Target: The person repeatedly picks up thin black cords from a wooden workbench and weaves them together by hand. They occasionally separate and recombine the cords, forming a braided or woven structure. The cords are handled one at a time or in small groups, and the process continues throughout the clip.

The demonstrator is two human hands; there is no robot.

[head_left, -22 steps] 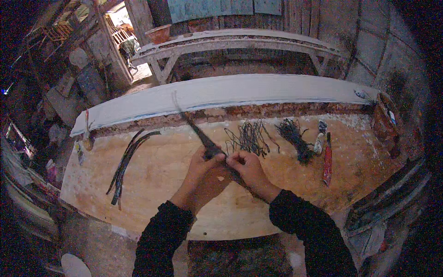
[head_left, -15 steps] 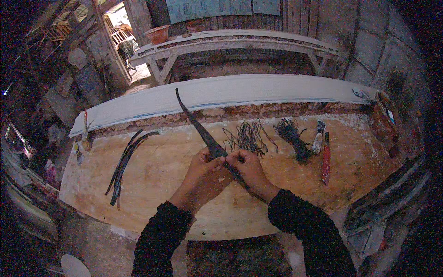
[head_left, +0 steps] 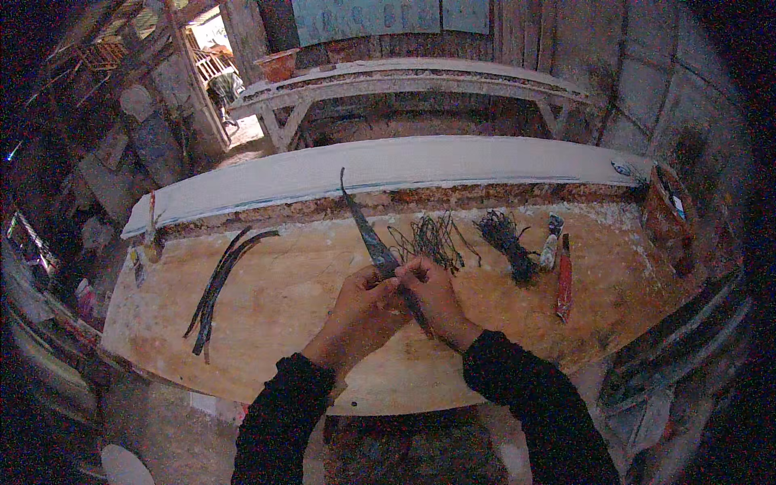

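Note:
Over the middle of the wooden table (head_left: 275, 323), a long dark strip (head_left: 365, 230) is pinched between my two hands. It is wide near my fingers and narrows to a curved tip pointing away from me. My left hand (head_left: 364, 311) is closed on it from the left. My right hand (head_left: 436, 295) grips it just beside, thumb and fingertips together, and the strip's lower end shows under that hand. Just beyond my right hand lies a loose tangle of thin black cord (head_left: 432, 242). What my fingertips do on the strip is too small to tell.
Several dark strips (head_left: 217, 287) lie at the left. A bundle of black cord (head_left: 508, 242), a whitish tube-like item (head_left: 551, 242) and a red-handled tool (head_left: 563, 279) lie at the right. A white board (head_left: 388, 166) spans the far edge; a brown container (head_left: 669, 206) stands far right.
The strip's far tip has shifted right and stands more upright. Both hands stay close together on the strip, with only slight finger movement. The whole view has shifted a little.

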